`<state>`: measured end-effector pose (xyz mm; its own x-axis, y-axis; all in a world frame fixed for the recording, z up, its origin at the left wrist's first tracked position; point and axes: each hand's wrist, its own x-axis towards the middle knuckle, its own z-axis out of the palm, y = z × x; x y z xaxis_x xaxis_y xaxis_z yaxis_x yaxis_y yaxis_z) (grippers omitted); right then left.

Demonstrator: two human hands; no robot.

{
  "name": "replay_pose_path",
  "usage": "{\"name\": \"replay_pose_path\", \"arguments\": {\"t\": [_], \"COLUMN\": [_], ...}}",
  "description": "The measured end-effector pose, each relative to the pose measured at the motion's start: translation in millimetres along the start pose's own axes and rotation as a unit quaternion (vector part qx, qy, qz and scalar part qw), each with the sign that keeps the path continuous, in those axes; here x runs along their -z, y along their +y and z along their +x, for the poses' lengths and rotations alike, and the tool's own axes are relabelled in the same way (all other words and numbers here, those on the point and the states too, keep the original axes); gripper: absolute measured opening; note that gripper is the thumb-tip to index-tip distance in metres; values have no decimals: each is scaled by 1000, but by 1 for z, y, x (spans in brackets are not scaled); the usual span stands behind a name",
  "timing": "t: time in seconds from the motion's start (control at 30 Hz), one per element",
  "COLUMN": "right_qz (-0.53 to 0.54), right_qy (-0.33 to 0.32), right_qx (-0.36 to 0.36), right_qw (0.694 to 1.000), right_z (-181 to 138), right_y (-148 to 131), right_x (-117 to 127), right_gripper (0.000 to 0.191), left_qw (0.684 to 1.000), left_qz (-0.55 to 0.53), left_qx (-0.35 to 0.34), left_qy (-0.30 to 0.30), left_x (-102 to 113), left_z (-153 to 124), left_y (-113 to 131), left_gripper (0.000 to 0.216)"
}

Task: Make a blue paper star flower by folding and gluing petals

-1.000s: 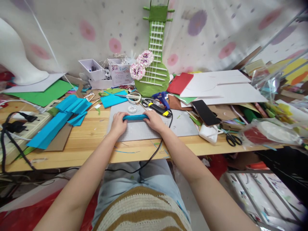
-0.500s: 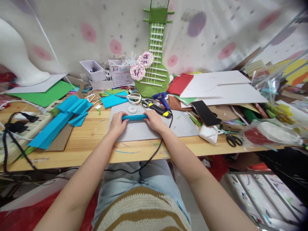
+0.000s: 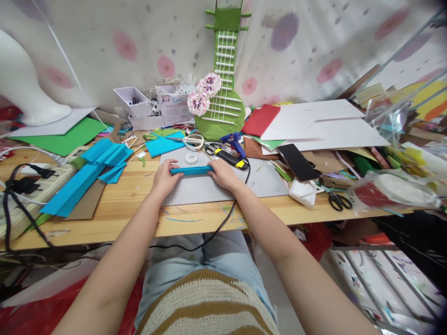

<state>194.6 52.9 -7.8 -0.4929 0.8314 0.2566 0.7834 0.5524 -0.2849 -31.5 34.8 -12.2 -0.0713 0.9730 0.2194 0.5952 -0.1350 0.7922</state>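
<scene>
The fingers of both hands are bent around one thing: the left hand [image 3: 165, 177] grasps the left end of a folded blue strip [image 3: 191, 170] between its thumb and fingers, and the right hand [image 3: 222, 174] grasps the right end in the same way. How strongly they press, I cannot tell. The strip is level from side to side, above the grey board [image 3: 270, 184]; whether its underside touches this board is hidden.

Just behind the strip lies a white ring [image 3: 191, 158], and farther behind are the white-handled scissors [image 3: 196, 142]. Near the right hand there is a black and yellow cutter [image 3: 231, 159], with a blue glue gun [image 3: 236, 144] beside it. A black cable [image 3: 223, 224] passes under the right forearm and over the front edge of the wooden table [image 3: 120, 200].

More outward, on the left, several blue strips [image 3: 75, 186] lie next to a power strip [image 3: 37, 188]. On the right are a black phone [image 3: 298, 163] and black-handled scissors [image 3: 339, 201]. At the back, a green instrument model [image 3: 226, 86] stands upright, with two pink-white flowers [image 3: 209, 84] on it
</scene>
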Motion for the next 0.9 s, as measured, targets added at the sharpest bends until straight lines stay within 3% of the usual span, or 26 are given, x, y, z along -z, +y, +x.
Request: {"name": "replay_pose_path", "arguments": {"t": [0.27, 0.53, 0.63, 0.77, 0.83, 0.9], "right_qz": [-4, 14, 17, 16, 11, 7], "right_qy": [-15, -13, -12, -13, -11, -6], "right_qx": [-4, -6, -7, -6, -1, 6], "right_qw": [1000, 1000, 1000, 1000, 1000, 1000], "right_z": [0, 3, 4, 4, 4, 4], "right_y": [0, 2, 2, -1, -3, -5], "right_x": [3, 3, 3, 4, 5, 6], "right_gripper": [20, 20, 19, 19, 19, 19], "left_qw": [992, 987, 986, 999, 989, 969], "left_qz": [-117, -123, -131, 21, 119, 176], "left_qx": [9, 105, 105, 19, -71, -167], "left_qy": [-37, -2, 2, 38, 61, 41], "left_x": [5, 3, 3, 9, 11, 8], "left_z": [2, 6, 7, 4, 1, 1], "left_y": [-5, -8, -11, -3, 11, 29], "left_gripper": [47, 28, 27, 17, 21, 31]}}
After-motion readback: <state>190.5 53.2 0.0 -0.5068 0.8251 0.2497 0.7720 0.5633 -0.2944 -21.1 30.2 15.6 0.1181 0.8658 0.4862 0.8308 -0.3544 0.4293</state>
